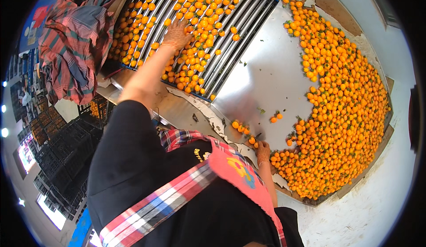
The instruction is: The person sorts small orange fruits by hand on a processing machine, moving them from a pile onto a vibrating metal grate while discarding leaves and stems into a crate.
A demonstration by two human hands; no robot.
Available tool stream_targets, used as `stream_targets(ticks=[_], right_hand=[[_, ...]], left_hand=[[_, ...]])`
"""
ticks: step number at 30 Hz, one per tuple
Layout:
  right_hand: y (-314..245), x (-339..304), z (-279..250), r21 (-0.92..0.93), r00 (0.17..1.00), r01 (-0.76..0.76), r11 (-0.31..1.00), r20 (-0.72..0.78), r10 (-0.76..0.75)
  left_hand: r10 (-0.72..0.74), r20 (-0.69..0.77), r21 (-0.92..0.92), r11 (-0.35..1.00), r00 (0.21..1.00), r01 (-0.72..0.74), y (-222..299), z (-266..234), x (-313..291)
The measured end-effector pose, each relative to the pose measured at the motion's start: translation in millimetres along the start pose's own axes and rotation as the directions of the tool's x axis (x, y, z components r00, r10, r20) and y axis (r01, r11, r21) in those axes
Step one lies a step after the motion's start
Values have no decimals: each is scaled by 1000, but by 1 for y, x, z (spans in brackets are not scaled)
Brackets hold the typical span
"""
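My left hand (176, 35), in what looks like a thin brownish glove, reaches over a metal roller bed (242, 29). Its fingers are spread flat among small round orange fruits (206, 23) lying loose on the rollers. Low on the smooth metal tray (270, 65), near its front edge, is my right hand (263, 151). It touches or lies close beside a short row of the same fruits (242, 128); its fingers are partly hidden, so its grip is unclear. Right of it spreads a large heap of these fruits (341, 114), many with green stem ends.
A red plaid cloth (77, 43) hangs left of the rollers. Black crates (66, 147) are stacked at the lower left, some holding orange fruits. Torn white material (206, 111) runs along the tray's near edge. A pale wall (399, 60) stands behind the heap.
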State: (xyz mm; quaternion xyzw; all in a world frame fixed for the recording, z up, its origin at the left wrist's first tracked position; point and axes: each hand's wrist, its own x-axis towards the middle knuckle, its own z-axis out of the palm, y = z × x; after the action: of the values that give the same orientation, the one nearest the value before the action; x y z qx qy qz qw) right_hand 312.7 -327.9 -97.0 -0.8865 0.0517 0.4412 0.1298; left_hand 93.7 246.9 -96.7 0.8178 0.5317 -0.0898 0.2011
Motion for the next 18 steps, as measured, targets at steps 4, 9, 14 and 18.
stream_targets(ticks=[4,9,14,18], right_hand=[[14,6,-5,448,960,-258,856,19,280],[-39,-17,-5,523,957,-278,806,79,279],[-51,0,-8,604,845,-412,682,-26,534],[-32,23,-14,791,846,-349,503,35,532]], left_hand=[[-198,124,251,954,972,162,74,53,-17],[102,228,12,994,968,-107,90,36,-32],[-184,-160,132,970,970,206,35,-3,28],[-300,51,138,947,953,290,-4,19,66]])
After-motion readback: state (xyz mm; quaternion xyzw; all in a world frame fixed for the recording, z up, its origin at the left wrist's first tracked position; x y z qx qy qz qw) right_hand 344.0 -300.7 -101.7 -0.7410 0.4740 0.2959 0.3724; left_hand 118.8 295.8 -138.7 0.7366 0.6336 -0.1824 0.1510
